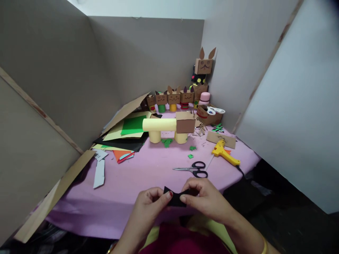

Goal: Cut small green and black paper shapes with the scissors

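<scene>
A small piece of black paper (177,199) is pinched between my two hands near the table's front edge. My left hand (152,204) grips its left end, thumb on top. On its right side, my right hand (203,197) holds it between thumb and curled fingers. Just beyond my hands lie scissors (194,169) with black handles, blades pointing left. Farther back stands a figure of pale yellow paper tubes (159,125) with a brown cardboard box (185,123) at its right end.
A yellow glue gun (225,152) lies at right by a cardboard strip (212,138). Green paper scraps (166,142) dot the cloth (148,173). Coloured sheets (134,125) are stacked left. Several box-headed figures (173,97) line the back, near white-handled scissors (212,110).
</scene>
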A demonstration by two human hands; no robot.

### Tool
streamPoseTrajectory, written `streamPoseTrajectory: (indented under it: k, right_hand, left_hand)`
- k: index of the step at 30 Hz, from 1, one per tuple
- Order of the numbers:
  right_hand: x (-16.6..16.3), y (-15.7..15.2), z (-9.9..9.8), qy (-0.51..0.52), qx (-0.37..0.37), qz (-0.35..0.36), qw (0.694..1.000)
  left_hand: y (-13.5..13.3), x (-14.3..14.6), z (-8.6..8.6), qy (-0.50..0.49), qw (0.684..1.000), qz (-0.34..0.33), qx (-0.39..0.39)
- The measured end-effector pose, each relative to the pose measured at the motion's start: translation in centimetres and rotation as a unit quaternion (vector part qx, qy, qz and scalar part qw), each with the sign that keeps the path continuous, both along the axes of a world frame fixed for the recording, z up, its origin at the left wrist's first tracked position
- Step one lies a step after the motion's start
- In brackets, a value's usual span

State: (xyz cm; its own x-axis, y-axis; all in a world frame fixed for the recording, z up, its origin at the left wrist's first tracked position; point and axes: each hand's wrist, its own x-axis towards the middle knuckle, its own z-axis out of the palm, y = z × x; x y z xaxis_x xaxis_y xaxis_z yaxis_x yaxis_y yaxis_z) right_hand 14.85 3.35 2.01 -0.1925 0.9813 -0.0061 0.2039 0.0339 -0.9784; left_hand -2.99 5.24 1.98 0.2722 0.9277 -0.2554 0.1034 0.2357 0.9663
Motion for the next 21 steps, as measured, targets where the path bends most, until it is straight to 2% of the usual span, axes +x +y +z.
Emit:
streamPoseTrajectory:
  k: [3,6,9,12,14,18,21]
  right_hand:
    - [-0.05,0.12,-0.55,0.048,0.011,-0.015,0.999]
    - [-0.33,0.13,-1.04,0.130,-0.041,-0.009,0.991]
    - [-0.54,0.13,-1.07,0.157,-0.066,0.004,0.985]
    - [-0.57,0.16,-0.84,0.141,-0.060,0.005,0.988]
    - [-0.61,0.14,-0.74,0.127,-0.063,0.008,0.990]
    - [-0.74,0.03,-0.59,0.090,-0.059,0.009,0.994]
    - [-0.64,0.06,-0.21,0.033,-0.027,0.008,0.999]
  left_hand:
    - [-0.04,-0.36,0.07,0.003,0.999,-0.049,-0.005]
    - [-0.24,-0.54,0.22,0.024,0.996,-0.087,0.005]
    - [-0.54,-0.47,0.46,0.061,0.993,-0.070,0.080]
    - [-0.84,-0.21,0.77,0.109,0.976,-0.057,0.179]
    - [-0.96,-0.02,0.93,0.133,0.966,-0.063,0.211]
    - [-0.92,0.19,0.89,0.161,0.962,-0.054,0.213]
    - [-0.78,0.20,0.61,0.161,0.966,-0.056,0.193]
